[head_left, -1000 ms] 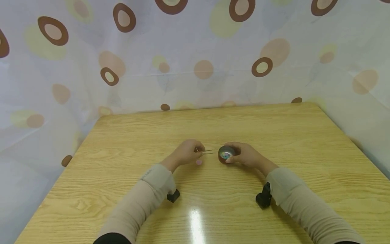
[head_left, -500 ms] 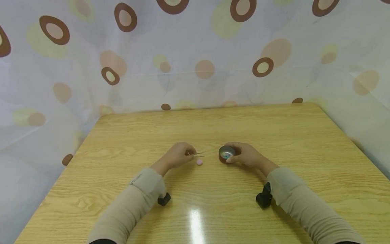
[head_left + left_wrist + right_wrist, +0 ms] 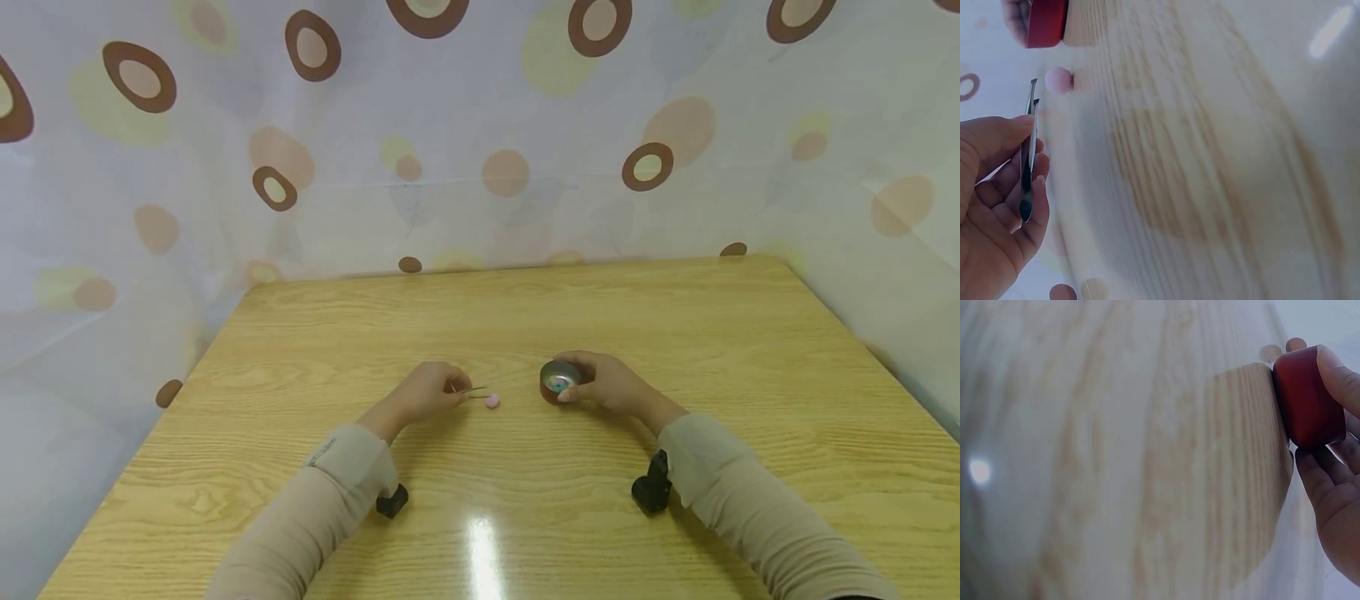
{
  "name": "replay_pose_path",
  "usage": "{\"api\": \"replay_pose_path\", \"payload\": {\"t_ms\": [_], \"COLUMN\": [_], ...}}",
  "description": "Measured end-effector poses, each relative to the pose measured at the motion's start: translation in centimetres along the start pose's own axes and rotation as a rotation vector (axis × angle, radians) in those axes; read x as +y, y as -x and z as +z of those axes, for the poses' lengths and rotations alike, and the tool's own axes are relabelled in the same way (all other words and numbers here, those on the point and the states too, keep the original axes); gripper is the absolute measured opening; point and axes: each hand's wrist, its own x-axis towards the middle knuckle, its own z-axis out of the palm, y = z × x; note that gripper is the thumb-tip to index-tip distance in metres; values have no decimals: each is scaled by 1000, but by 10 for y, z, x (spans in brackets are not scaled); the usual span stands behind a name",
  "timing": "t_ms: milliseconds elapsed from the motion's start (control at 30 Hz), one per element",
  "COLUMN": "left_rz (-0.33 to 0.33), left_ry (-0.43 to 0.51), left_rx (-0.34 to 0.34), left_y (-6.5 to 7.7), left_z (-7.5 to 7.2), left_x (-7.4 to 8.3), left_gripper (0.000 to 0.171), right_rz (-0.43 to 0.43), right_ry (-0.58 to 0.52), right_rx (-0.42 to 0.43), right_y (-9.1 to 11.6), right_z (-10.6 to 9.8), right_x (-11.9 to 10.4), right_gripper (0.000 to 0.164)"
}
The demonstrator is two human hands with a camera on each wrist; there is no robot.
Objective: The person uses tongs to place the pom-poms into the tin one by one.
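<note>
My left hand (image 3: 431, 392) pinches a pair of metal tweezers (image 3: 1027, 162) between thumb and fingers, its two tips slightly apart and pointing right. Just past those tips a small pink ball (image 3: 492, 401) sits on the table; nothing shows between the tips. To the right of the ball stands a round tin (image 3: 559, 379), red outside and silvery inside, with small colourful things in it. My right hand (image 3: 607, 383) grips this tin from its right side, thumb in front and fingers behind. In the right wrist view only the red wall of the tin (image 3: 1310, 400) shows.
The wooden table (image 3: 525, 317) reaches back to a patterned curtain (image 3: 450, 208), which also hangs along both sides. A black wrist camera (image 3: 392, 501) sits under the left cuff, another black camera (image 3: 651, 487) under the right. Light glares off the table's front.
My left hand has drawn back left and toward me with the tweezers, uncovering the pink ball; the tips now come close to it. The right hand and tin stay put.
</note>
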Motion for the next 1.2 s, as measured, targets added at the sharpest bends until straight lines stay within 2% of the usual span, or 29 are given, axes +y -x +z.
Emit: {"api": "replay_pose_path", "payload": {"t_ms": [233, 433, 867, 1200], "left_rz": [-18, -28, -14, 8], "left_ry": [13, -14, -2, -48], "left_rx": [-3, -13, -19, -13], "left_y": [3, 3, 0, -4], "left_z": [3, 7, 8, 12], "left_x": [-2, 0, 2, 1], "left_gripper": [13, 12, 10, 12], "right_rz": [-13, -27, -16, -23], "right_ry": [9, 14, -5, 14], "right_rx": [-3, -2, 1, 7], "right_y": [1, 1, 0, 1], "right_z": [1, 1, 1, 2], "right_x": [0, 1, 1, 0], "right_gripper": [65, 65, 65, 65]}}
